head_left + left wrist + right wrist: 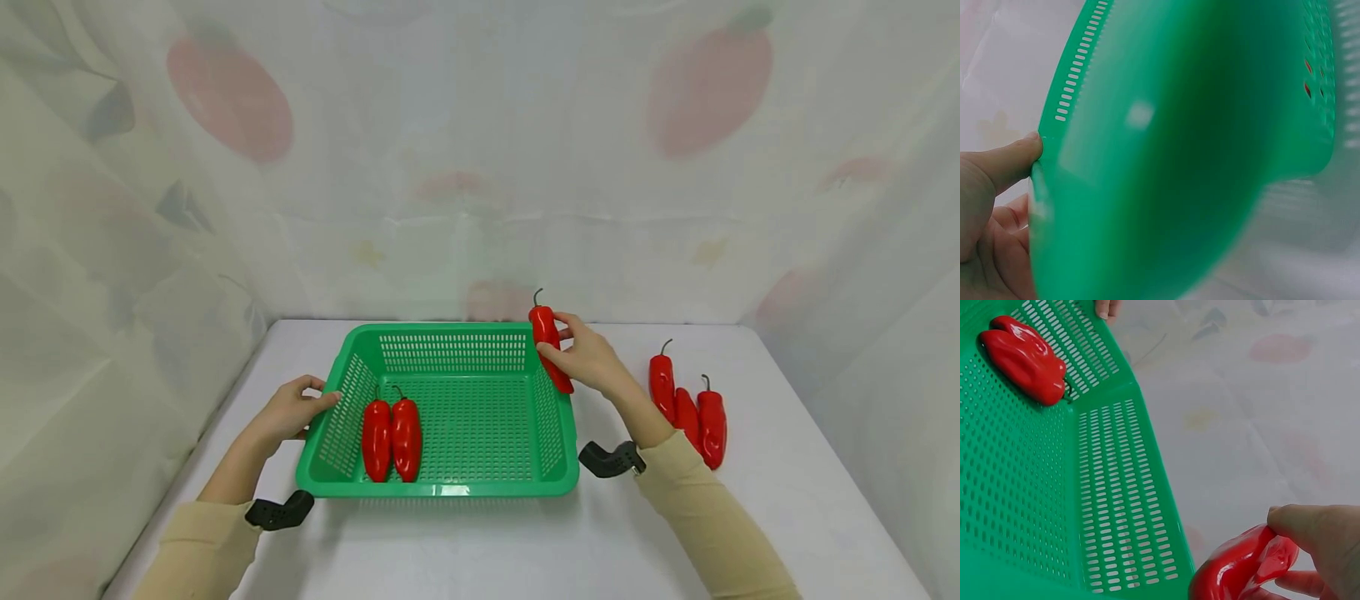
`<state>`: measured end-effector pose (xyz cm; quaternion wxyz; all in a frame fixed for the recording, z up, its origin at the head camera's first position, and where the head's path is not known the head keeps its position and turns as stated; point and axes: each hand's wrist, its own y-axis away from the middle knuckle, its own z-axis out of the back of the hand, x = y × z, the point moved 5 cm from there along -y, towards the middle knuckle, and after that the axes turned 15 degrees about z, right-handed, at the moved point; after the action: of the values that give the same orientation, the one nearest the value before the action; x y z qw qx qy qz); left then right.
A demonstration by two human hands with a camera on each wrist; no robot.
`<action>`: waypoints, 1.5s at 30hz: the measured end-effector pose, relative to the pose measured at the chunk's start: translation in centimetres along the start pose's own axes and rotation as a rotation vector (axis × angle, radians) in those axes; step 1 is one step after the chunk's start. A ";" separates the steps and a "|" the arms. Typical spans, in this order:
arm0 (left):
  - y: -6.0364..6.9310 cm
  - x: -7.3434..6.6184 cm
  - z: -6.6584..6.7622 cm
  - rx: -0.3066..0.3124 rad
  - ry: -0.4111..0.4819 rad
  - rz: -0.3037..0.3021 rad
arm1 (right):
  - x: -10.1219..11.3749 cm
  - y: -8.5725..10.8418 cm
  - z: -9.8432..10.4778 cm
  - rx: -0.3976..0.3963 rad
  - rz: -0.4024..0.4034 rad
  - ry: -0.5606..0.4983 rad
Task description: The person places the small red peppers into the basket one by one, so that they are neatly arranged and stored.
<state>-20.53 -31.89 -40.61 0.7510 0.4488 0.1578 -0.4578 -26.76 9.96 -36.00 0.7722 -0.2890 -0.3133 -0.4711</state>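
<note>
A green plastic basket (480,487) with slotted walls stands on the table. My left hand (294,408) grips its left rim, thumb on the inner side; in the left wrist view the thumb (1013,159) presses the rim. Two red peppers (407,437) lie side by side at the basket's left, stems toward the back. Above the right back corner, my right hand (588,354) pinches another red pepper (546,329) between thumb and fingers, its stem pointing up. The right wrist view shows that held pepper (1241,565) close to the rim.
Several red peppers (712,425) lie together on the white table (780,517) to the right of the basket, partly behind the right forearm. A pale curtain with faded fruit prints (480,167) hangs behind the table and along both sides.
</note>
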 end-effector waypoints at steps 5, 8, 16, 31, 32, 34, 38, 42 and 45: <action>0.0 0.0 0.0 -0.002 -0.007 -0.001 | 0.4 -0.3 -0.7 0.012 0.004 0.001; 0.1 0.0 0.0 -0.003 -0.014 -0.005 | 0.5 -0.5 -1.2 0.023 0.005 0.005; 0.1 0.0 0.0 -0.003 -0.024 -0.008 | 1.3 -1.3 -2.3 0.053 0.019 -0.003; 0.2 0.0 0.0 -0.004 -0.037 0.004 | 2.1 -2.3 -5.1 0.108 0.022 0.001; 0.2 0.0 0.0 -0.003 -0.036 0.003 | 2.1 -2.3 -5.3 0.113 0.024 0.003; 0.2 0.0 0.0 -0.001 -0.034 0.002 | 2.2 -2.5 -5.7 0.122 0.024 0.002; 0.3 0.0 0.0 0.000 -0.039 0.004 | 2.3 -2.7 -6.5 0.148 0.014 -0.012; 0.4 -0.1 0.0 -0.001 -0.043 0.006 | 2.4 -2.8 -7.3 0.176 -0.003 -0.040; 0.5 -0.1 0.0 -0.002 -0.042 0.005 | 2.5 -2.9 -7.9 0.197 -0.008 -0.068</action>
<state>-20.19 -31.75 -40.30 0.7558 0.4386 0.1413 -0.4653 -26.81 1.57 -38.73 0.7841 -0.2261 -0.3852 -0.4309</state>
